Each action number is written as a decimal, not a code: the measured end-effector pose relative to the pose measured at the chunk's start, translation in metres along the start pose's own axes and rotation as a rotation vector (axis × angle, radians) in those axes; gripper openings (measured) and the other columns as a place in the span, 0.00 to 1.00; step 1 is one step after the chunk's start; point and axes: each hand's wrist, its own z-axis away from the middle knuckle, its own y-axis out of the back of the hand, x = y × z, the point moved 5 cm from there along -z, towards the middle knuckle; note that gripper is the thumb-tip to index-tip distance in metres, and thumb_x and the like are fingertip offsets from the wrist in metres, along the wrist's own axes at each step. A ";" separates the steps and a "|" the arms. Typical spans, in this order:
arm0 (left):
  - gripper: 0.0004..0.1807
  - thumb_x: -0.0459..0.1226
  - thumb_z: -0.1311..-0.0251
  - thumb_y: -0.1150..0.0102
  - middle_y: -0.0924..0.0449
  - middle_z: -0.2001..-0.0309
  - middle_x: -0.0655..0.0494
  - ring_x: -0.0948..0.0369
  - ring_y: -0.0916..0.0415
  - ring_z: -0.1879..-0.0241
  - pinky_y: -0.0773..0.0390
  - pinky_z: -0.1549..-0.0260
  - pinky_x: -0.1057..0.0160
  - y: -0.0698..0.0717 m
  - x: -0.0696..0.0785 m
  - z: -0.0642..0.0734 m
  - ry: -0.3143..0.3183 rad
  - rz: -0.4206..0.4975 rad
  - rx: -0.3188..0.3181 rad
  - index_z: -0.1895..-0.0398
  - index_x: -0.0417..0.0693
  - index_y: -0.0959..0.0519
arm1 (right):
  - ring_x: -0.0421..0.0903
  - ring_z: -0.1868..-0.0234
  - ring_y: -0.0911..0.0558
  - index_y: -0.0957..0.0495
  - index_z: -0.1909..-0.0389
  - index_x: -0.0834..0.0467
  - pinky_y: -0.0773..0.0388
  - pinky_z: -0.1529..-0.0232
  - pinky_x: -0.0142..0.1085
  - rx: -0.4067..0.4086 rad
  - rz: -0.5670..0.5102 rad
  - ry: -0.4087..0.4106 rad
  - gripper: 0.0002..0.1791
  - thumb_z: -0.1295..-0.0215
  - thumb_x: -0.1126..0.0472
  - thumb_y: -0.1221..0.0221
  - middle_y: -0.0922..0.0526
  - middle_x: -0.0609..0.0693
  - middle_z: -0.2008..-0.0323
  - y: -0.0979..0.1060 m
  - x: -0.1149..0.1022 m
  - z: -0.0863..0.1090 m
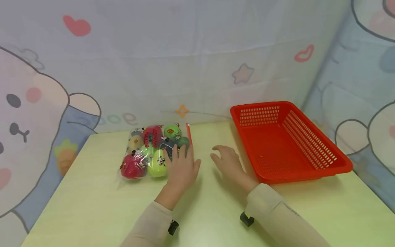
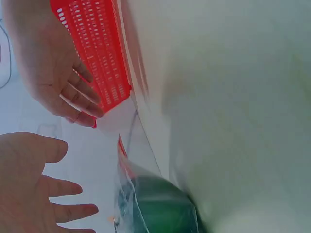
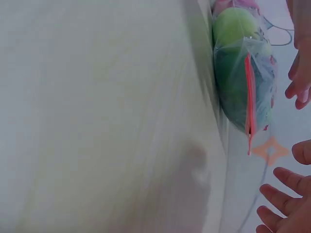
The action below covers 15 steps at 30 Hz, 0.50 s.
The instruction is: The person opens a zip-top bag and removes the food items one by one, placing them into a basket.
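Observation:
A clear plastic bag (image 1: pixel 151 139) printed with small cartoon figures and dark lettering lies on the table, left of centre in the head view. Inside it are several rounded fruit- or vegetable-like pieces, red, light green, dark green and tan. Along its right side runs a red zip strip (image 3: pixel 250 97). My left hand (image 1: pixel 182 168), fingers spread, overlaps the bag's right end in the head view; the left wrist view shows nothing in its grasp. Between bag and basket hovers my right hand (image 1: pixel 228 163), fingers loosely bent and holding nothing.
A red plastic basket (image 1: pixel 305 176) with slotted walls stands on the right of the pale table (image 1: pixel 92 199), close by my right forearm. Behind the table hangs a cartoon-printed cloth (image 1: pixel 197 75), and more printed cloth flanks both sides.

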 end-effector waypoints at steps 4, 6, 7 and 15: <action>0.27 0.52 0.37 0.54 0.32 0.40 0.47 0.43 0.42 0.35 0.51 0.38 0.36 0.007 -0.015 -0.004 -0.019 0.025 0.065 0.38 0.50 0.34 | 0.56 0.42 0.29 0.24 0.50 0.58 0.36 0.43 0.54 -0.009 -0.115 -0.046 0.18 0.35 0.54 0.50 0.23 0.55 0.46 -0.012 0.000 -0.015; 0.28 0.53 0.37 0.54 0.32 0.39 0.47 0.44 0.42 0.36 0.50 0.38 0.36 0.009 -0.025 -0.008 -0.015 0.014 0.053 0.38 0.50 0.34 | 0.55 0.42 0.29 0.24 0.50 0.58 0.35 0.42 0.51 -0.025 -0.167 -0.067 0.18 0.35 0.54 0.51 0.23 0.54 0.47 -0.018 0.000 -0.021; 0.28 0.53 0.37 0.54 0.32 0.39 0.47 0.44 0.42 0.36 0.51 0.38 0.36 0.010 -0.030 -0.011 -0.011 0.008 0.044 0.37 0.50 0.35 | 0.54 0.42 0.28 0.25 0.50 0.59 0.34 0.42 0.50 -0.038 -0.192 -0.078 0.17 0.34 0.54 0.51 0.23 0.55 0.47 -0.021 0.000 -0.024; 0.33 0.53 0.36 0.56 0.39 0.36 0.42 0.41 0.46 0.35 0.54 0.39 0.33 0.026 -0.076 -0.043 0.026 -0.039 -0.080 0.34 0.45 0.41 | 0.50 0.51 0.24 0.25 0.53 0.59 0.30 0.47 0.44 -0.166 -0.269 -0.140 0.17 0.34 0.53 0.50 0.20 0.54 0.53 -0.047 -0.009 -0.034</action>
